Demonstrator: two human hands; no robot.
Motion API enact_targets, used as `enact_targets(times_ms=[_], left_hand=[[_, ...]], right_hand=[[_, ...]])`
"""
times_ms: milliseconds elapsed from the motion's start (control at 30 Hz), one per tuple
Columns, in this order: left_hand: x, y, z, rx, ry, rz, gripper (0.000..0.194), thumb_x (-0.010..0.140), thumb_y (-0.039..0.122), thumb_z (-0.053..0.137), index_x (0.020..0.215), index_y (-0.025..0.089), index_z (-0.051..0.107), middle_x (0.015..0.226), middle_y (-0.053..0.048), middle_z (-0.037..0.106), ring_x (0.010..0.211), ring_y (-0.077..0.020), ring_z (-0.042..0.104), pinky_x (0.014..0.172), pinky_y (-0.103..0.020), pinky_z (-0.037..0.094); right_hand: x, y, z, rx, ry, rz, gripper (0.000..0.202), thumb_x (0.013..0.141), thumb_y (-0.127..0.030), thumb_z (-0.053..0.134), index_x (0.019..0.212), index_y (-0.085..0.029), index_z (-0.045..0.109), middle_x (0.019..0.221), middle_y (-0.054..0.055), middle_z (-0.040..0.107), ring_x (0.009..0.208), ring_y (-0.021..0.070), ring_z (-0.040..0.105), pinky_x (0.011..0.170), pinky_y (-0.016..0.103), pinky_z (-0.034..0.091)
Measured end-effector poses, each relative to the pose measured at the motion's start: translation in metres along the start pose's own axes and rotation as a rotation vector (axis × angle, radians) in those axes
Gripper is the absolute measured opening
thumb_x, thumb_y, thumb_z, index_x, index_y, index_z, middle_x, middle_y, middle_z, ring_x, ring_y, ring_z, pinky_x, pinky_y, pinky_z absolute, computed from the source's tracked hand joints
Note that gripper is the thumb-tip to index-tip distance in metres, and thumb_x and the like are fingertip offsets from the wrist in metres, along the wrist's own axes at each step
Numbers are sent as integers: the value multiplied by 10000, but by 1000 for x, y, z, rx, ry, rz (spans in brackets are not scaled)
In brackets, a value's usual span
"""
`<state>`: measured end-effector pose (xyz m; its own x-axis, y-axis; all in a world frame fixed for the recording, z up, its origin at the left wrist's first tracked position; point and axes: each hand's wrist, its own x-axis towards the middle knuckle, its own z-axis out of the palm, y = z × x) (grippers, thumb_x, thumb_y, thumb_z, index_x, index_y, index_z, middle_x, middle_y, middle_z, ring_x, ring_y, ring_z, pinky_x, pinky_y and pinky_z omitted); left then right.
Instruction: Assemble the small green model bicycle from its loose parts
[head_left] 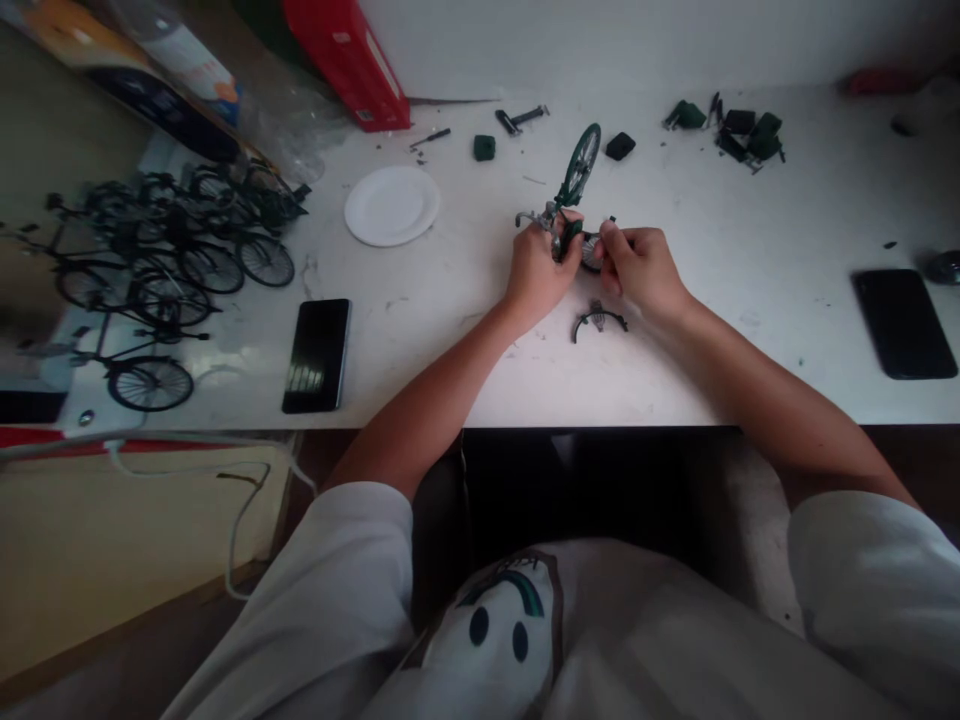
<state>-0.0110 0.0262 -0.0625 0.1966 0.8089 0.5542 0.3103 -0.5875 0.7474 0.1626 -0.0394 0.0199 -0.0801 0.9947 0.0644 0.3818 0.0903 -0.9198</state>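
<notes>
My left hand [546, 268] is closed round the frame of a dark green model bicycle [581, 165], held above the white table with one wheel pointing up and away. The bicycle's silver handlebar shows just left of the fingers. Close on the right, my right hand [643, 268] pinches at the bicycle's other wheel [592, 252], which the fingers partly cover. A small dark tip sticks up above that thumb; what it belongs to is hidden. Below the hands a curved black mudguard-like part [598, 319] with a small grey rack lies on the table.
Several model bicycles [161, 270] stand crowded at the left, near a phone [318, 355] and a white plate [391, 206]. Farther back lie a screwdriver [431, 139], a green block [484, 148], a black block [620, 146] and loose dark parts [750, 140]. Another phone [906, 323] is at right.
</notes>
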Motion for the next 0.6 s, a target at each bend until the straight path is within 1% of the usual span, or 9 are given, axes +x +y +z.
enact_targets(times_ms=[67,167,267,333,367,467,533,600], left_hand=[[1,3,-1,47,34,5,202,1110,352,690,1285,260,727,1193,-90,834,1225,-257,835,1185,-438,656],[3,6,-2,54,70,8,202,1126,399,666,1274,275,724,1175,-73,832,1185,-233,849,1151,-400,667],[4,9,-5,43,78,-15,244,1121,455,672,1277,272,713,1163,-73,835,1151,-213,844,1128,-363,667],[5,11,-6,24,82,-50,269,1118,476,664,1271,259,708,1131,-77,834,1089,-204,842,1092,-354,672],[5,11,-7,13,79,-64,279,1118,483,659,1268,253,706,1114,-78,832,1048,-199,841,1068,-352,676],[7,9,-8,9,75,-54,279,1109,487,665,1249,249,708,1085,-76,835,958,-183,831,998,-336,685],[7,7,-8,30,80,-16,258,1104,469,674,1242,255,713,1100,-76,843,959,-177,833,981,-322,687],[7,7,-9,44,84,7,240,1109,444,664,1254,258,715,1116,-73,845,964,-175,840,982,-316,690]], right_hand=[[-2,-1,2,-56,44,-34,786,1120,-928,277,787,-276,561,588,18,538,559,193,475,574,354,391],[-4,-2,1,-304,119,-153,731,1174,-831,292,866,-258,626,760,68,664,723,232,619,705,371,454],[-4,-1,-4,-528,112,-192,576,1213,-696,358,1107,-242,698,886,89,745,847,274,685,778,379,479],[-3,-1,-8,-624,93,-211,465,1221,-595,405,1257,-231,692,972,102,786,900,287,700,789,372,490],[-2,-1,-9,-670,81,-228,426,1223,-544,415,1287,-225,690,1028,115,800,934,292,706,792,370,495],[1,-2,-11,-801,43,-273,357,1216,-408,425,1247,-203,716,1168,160,800,1044,313,719,797,375,498],[2,-2,-11,-851,32,-282,331,1205,-349,440,1209,-194,733,1167,168,796,1060,320,723,800,381,493],[3,-2,-10,-852,37,-268,318,1200,-330,454,1174,-196,742,1099,153,798,993,307,721,799,382,482]])
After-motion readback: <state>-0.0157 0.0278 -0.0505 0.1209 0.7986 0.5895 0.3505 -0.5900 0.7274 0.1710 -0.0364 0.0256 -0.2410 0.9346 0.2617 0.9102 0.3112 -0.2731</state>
